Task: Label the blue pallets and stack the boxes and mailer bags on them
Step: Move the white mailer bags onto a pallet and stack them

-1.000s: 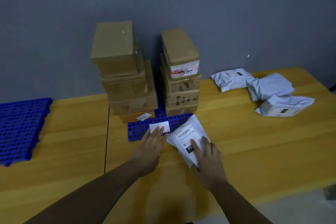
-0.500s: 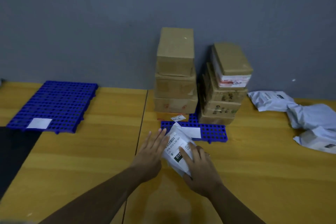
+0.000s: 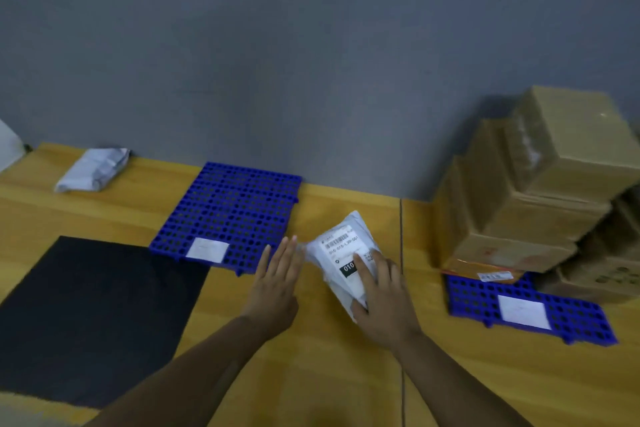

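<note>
Head camera view: a white plastic mailer bag with a printed shipping label (image 3: 341,253) sits low over a yellow wooden table (image 3: 332,378). The right hand (image 3: 384,295) grips its near end, fingers curled over the label side. The bag's long axis runs away from that grip, towards the wall. The left hand (image 3: 277,274) lies flat just left of the grip, fingers straight and pressed together, their tips beside the bag's crumpled edge; contact is unclear.

Left of the grip and slightly beyond it lies an unloaded blue plastic grid pallet (image 3: 235,204) bearing a white paper label (image 3: 207,250). The left hand is nearer to it, so the bag probably travels leftward and forward.

Right of the grip, brown cardboard boxes (image 3: 540,191) are stacked on a second labelled blue pallet (image 3: 571,322).
</note>
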